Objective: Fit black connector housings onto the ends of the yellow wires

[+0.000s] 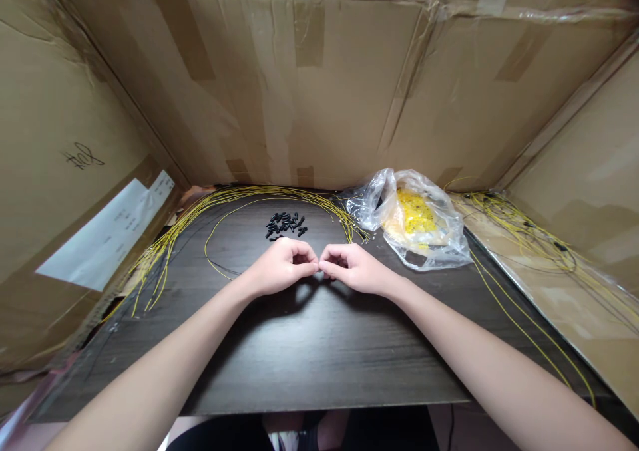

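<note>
L hand (282,266) & R hand (357,269) meet tip to tip mid-table, thumbs & fingers curled into small pinches; can't tell if the tips fully close or what's btwn them, too small/hidden. Loose yellow wire (206,241) loops round on the L & passes out of sight behind the L wrist. Just beyond the L hand: pile of small black parts (284,223). Past that, yellow wire bundle (190,218) arcs along the back of the table & down its L side, other ends nr the R hand. Clear plastic bag (452,241) w/ yellow pieces (417,211) sits back R. More yellow wires (539,238) lie far R on cardboard.

Dark tabletop (299,351): most elbow room is btwn forearms, down to the front edge above the lap. Cardboard back wall (344,92), L wall (40,105) & R wall (599,138) box in the rest.

Writing: white paper label (107,238) on L wall, print too small to read; dark pen scrawl (82,156) above it, illegible.
</note>
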Available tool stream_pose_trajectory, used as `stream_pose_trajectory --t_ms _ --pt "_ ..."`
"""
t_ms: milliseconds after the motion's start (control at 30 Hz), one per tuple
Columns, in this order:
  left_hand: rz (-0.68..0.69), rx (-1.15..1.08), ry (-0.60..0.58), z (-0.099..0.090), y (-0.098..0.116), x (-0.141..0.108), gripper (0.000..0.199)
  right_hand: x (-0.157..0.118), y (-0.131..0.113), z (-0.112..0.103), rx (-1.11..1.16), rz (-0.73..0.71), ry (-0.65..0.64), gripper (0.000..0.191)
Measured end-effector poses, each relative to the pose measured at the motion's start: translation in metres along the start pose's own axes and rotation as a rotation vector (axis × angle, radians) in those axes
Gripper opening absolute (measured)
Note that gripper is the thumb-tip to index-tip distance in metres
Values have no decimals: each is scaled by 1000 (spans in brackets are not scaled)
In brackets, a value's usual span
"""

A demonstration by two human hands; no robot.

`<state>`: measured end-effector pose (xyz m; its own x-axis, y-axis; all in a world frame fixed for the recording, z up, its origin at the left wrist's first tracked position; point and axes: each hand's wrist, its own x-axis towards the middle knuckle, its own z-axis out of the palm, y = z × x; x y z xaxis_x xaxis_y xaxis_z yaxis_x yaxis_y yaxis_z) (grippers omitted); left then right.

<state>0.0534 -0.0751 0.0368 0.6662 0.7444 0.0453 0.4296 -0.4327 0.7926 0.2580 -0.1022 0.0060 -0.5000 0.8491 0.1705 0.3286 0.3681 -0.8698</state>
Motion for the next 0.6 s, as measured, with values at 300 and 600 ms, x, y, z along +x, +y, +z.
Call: stream_pose_trajectory --t_ms 300,600 --pt "0 -18 -36 1 2 0 18 -3 -2 1 -186 -138 22 19" --pt "46 -6 20 0 1 0 21 -1 -3 3 -133 -86 124 24"
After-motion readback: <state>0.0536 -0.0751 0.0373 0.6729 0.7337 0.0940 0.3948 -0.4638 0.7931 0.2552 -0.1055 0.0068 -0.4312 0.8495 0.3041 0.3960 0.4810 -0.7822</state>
